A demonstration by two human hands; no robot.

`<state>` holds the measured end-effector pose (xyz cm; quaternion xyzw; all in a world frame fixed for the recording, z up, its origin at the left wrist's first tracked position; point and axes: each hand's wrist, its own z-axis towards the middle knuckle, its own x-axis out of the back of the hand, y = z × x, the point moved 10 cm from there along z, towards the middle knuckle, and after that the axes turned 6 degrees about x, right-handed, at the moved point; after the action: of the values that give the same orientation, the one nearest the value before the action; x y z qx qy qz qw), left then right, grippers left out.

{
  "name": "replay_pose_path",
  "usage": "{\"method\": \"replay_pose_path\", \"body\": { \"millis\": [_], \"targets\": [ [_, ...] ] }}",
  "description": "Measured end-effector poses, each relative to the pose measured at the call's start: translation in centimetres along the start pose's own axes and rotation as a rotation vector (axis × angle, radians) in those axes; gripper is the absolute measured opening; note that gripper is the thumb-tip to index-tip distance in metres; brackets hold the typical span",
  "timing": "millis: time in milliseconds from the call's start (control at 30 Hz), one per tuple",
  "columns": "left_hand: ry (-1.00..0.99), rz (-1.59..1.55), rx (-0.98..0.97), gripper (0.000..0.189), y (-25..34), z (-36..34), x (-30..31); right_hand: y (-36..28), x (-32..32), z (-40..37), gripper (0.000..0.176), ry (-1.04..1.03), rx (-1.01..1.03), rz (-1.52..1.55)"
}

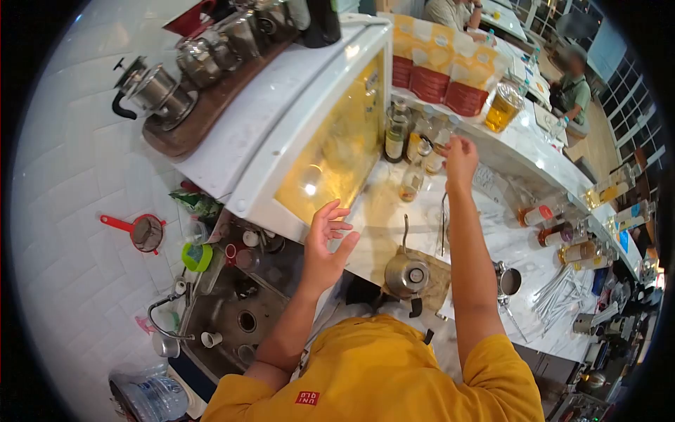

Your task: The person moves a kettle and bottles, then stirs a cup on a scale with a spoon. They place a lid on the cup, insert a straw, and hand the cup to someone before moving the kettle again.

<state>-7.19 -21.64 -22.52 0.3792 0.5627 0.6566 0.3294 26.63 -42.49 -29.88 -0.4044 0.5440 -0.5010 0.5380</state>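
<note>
My left hand [326,247] is raised in front of the glass-fronted white cabinet [330,141], fingers spread and nothing in them. My right hand [460,165] reaches forward to a group of bottles at the back of the counter. Its fingers are pinched together beside a clear bottle [434,160]; what they hold, if anything, is too small to tell. A bottle with a little amber liquid [410,184] stands just left of it. Below, a steel gooseneck kettle [406,274] sits on a brownish mat. A thin dark rod [444,225] shows beside my right forearm.
At left are a sink [246,320] and a red strainer [147,233] on the wall. Moka pots [162,95] top the cabinet. Pouches [429,81] and a pitcher of amber liquid [503,107] line the ledge. Bottles [562,232] and straws [559,295] lie right. People sit beyond.
</note>
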Motion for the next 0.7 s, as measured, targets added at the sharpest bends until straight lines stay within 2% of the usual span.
{"method": "replay_pose_path", "body": {
  "millis": [33, 167, 200, 267, 400, 433, 500, 533, 700],
  "targets": [
    [-0.006, 0.000, -0.019, 0.066, 0.6, 0.3, 0.3, -3.8, -1.7, -0.2, 0.030, -0.050, 0.057, 0.081],
    [-0.031, -0.043, -0.048, 0.070, 1.6, 1.4, 1.0, -22.2, -9.5, -5.1, 0.039, -0.263, 0.488, 0.021],
    [-0.050, -0.083, -0.042, 0.072, 1.5, 1.6, 1.0, -25.1, -11.5, -5.9, 0.042, -0.320, 0.596, -0.007],
    [-0.057, -0.070, -0.069, 0.072, 2.4, 1.8, 1.2, -28.0, -15.9, -5.6, 0.056, -0.400, 0.656, -0.086],
    [-0.081, -0.006, -0.090, 0.073, 3.2, 1.6, 1.5, -29.6, -24.8, -2.6, 0.082, -0.525, 0.730, -0.224],
    [-0.086, 0.018, -0.095, 0.074, 3.4, 1.4, 1.6, -29.7, -26.1, -2.7, 0.093, -0.540, 0.740, -0.293],
    [-0.096, 0.015, -0.083, 0.075, 3.0, 1.2, 1.7, -29.6, -28.7, -2.8, 0.100, -0.505, 0.802, -0.327],
    [-0.099, 0.023, -0.076, 0.075, 2.8, 1.2, 1.7, -29.0, -30.0, -2.4, 0.106, -0.518, 0.765, -0.341],
    [-0.106, -0.014, -0.049, 0.075, 3.2, 1.1, 1.7, -28.2, -31.7, -2.4, 0.096, -0.527, 0.743, -0.267]
  ]
}}
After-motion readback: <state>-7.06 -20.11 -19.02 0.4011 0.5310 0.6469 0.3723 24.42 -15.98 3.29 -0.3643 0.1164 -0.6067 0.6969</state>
